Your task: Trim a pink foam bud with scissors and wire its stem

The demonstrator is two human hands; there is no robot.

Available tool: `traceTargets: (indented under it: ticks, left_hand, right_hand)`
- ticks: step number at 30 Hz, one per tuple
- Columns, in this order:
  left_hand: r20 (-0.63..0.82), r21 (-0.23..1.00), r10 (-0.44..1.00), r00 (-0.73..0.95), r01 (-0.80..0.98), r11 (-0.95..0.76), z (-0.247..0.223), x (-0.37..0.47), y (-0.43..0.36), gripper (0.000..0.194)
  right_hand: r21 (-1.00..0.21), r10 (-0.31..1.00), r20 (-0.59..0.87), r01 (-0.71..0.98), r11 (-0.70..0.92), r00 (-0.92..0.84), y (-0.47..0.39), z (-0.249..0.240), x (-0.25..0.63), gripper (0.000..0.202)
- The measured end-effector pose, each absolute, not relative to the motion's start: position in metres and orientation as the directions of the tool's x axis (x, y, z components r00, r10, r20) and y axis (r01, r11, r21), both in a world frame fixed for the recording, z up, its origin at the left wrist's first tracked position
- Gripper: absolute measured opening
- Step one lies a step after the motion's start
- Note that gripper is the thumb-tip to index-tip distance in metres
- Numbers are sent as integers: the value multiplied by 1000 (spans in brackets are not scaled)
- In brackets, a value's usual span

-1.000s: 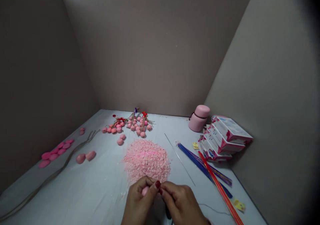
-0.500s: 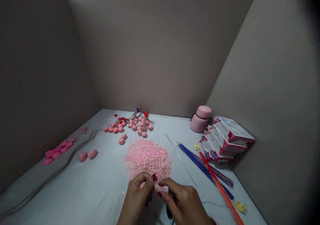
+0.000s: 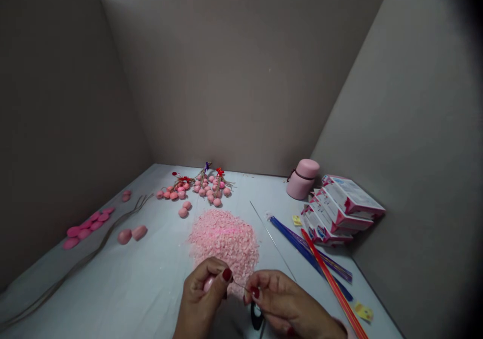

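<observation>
My left hand (image 3: 202, 296) is closed around a smooth pink lump (image 3: 208, 283), which shows between thumb and fingers. A short, thin dark strand (image 3: 239, 284) spans the gap between the two hands. My right hand (image 3: 283, 299) pinches the strand's other end between thumb and forefinger. Just beyond the fingertips lies a heap of pink crumbs (image 3: 224, 238). Partly under my right hand is a tool with a black looped handle (image 3: 257, 318); its kind is hidden.
Bundles of pink balls on twigs (image 3: 211, 188) lie at the back. Leftward are pink lumps (image 3: 132, 233), flat pink discs (image 3: 88, 225) and long brown stems (image 3: 101, 246). To the right are a metal rod (image 3: 271, 238), blue and red sticks (image 3: 332, 278), boxes (image 3: 343, 210) and a pink flask (image 3: 303, 179).
My right hand has moved away to the right from my left, and the thin strand now shows between them. The pale pink piece at the right fingertips is no longer visible there.
</observation>
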State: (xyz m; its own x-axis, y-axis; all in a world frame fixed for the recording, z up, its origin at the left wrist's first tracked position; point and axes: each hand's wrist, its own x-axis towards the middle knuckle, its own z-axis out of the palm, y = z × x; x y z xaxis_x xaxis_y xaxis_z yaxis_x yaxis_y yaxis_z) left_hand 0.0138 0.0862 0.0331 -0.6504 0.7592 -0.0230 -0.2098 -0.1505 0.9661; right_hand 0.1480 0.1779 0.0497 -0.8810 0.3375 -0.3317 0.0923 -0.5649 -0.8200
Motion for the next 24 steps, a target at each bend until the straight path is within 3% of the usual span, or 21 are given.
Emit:
traceTargets:
  ticks: [2, 7, 18, 24]
  left_hand:
    - [-25, 969, 731, -681, -198, -151, 33, 11, 86, 31]
    - [-70, 964, 715, -695, -232, -132, 34, 5, 86, 31]
    - [-62, 992, 736, -674, -120, -26, 33, 7, 86, 31]
    - [-133, 953, 740, -659, -289, -86, 26, 1, 86, 30]
  right_hand:
    - [-849, 348, -302, 84, -522, -888, 176, 47, 146, 40]
    - [-970, 585, -184, 51, -236, -790, 172, 37, 143, 44]
    - [-924, 453, -307, 148, -354, -837, 174, 47, 142, 44]
    - [-960, 485, -267, 186, -210, -833, 175, 43, 145, 34]
